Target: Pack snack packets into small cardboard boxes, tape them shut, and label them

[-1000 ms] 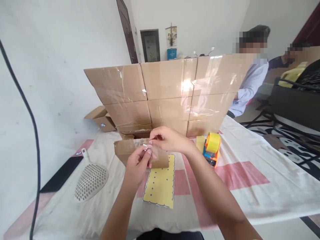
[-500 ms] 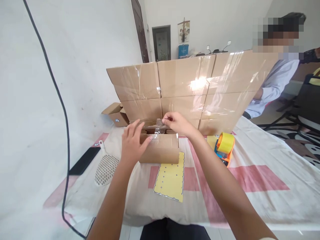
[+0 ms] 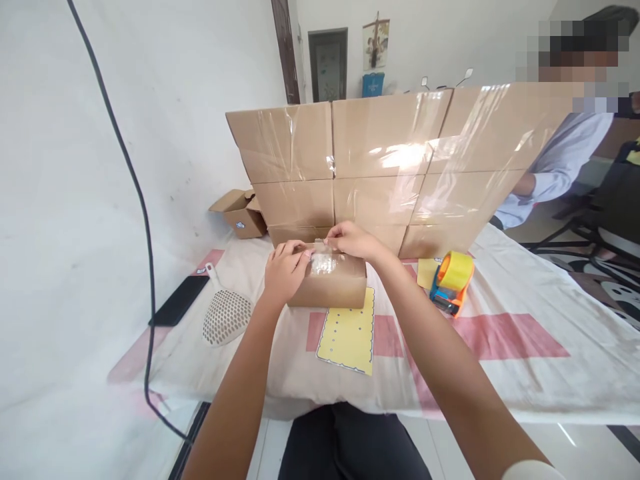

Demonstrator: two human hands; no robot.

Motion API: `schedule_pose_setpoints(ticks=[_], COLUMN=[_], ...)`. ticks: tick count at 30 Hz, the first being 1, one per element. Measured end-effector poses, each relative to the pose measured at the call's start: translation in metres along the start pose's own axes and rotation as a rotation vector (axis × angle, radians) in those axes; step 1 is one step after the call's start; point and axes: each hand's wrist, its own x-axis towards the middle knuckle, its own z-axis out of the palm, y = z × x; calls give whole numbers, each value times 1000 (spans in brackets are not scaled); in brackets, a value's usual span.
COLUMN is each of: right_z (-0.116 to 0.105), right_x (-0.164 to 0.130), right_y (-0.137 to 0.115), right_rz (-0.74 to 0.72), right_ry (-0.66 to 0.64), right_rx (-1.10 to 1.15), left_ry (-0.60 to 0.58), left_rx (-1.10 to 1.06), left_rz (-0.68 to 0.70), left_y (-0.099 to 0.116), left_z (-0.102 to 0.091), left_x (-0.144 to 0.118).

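Note:
A small cardboard box (image 3: 327,292) lies on the cloth in front of me, its top flaps closed down. A strip of clear packing tape (image 3: 324,264) crosses the top from front to back. My left hand (image 3: 289,267) grips the box's left end, fingers over the top and thumb near the tape. At the back edge, my right hand (image 3: 351,240) pinches the tape's far end between thumb and fingers. A yellow card (image 3: 347,337) with a scalloped border lies partly beneath the box.
Taped cardboard boxes (image 3: 380,143) form a wall behind. An open carton (image 3: 245,217) stands back left. Left lie a white perforated scoop (image 3: 227,317) and a flat black object (image 3: 179,300). A tape dispenser (image 3: 453,283) with a yellow roll sits right. A person (image 3: 550,177) is beyond the boxes.
The box's top, open at the back before, is now closed, and the tape lies down across it. My left hand has come down onto the box; the view has tilted slightly downward.

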Motion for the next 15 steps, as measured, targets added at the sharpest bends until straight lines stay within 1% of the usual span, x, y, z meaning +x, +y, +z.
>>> schedule_pose_setpoints(ticks=[3,5,7,9,12,14,15], right_z=[6,9,11,13,15,15,15], right_x=[9,13,15,15,14,14,14], right_y=[9,13,16,18,20,21,21], right_rz=[17,2,-14,-22,-6,16,30], right_ry=[66,61,45,39,37,60,96], right_rx=[-113,-132,-149,-167,-210,-253,-285], left_ry=[40,91,170,232,254,271,281], left_rx=[19,39,51,48,52,71,82], left_rz=[3,5,31,128,307,343,344], left_y=[0,1,2,2,-2,-4,-5], left_z=[4,7,9,11,12,14,15], left_x=[0,-1,-3,-6,-12,-16,-18])
